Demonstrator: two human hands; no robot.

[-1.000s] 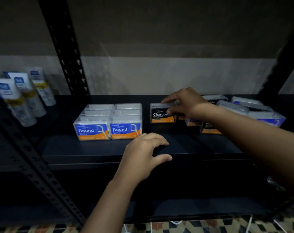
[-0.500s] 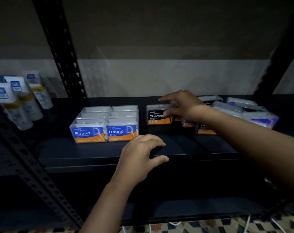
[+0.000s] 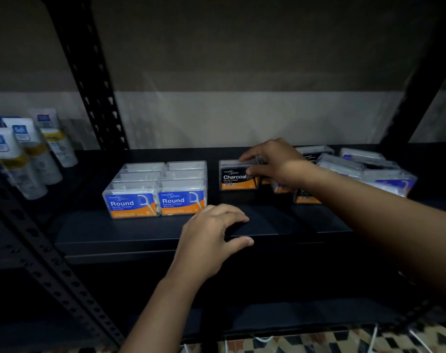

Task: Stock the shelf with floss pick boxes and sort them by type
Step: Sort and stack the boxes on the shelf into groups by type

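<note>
A clear plastic floss pick box with a black-and-orange "Charcoal" label (image 3: 238, 177) stands upright on the dark shelf board (image 3: 145, 230) at centre frame, label facing forward. The right hand (image 3: 270, 163) reaches in from the right of the frame and holds the box, fingers curled over its top rear edge and thumb pressed against the label's right side. Just left of it, with a narrow gap between, the blue-and-orange "Round" floss pick boxes (image 3: 157, 191) sit squared up in two neat columns running back from the front pair. At right, behind the forearm, an unsorted heap of mixed clear boxes (image 3: 364, 171) lies tilted and overlapping, some black-labelled, some blue. The left hand (image 3: 211, 235) rests at the shelf's front edge in lower centre, fingers loosely bent on the board, thumb along the lip, holding nothing. White tubes with blue labels (image 3: 26, 154) lean at far left beyond the perforated black upright (image 3: 94, 98).

The step in hand appears to be seating the first charcoal box to begin its own row. The next move likely calls for squaring it parallel to the round boxes, then pulling another black-labelled box from the heap without toppling the rest.
</note>
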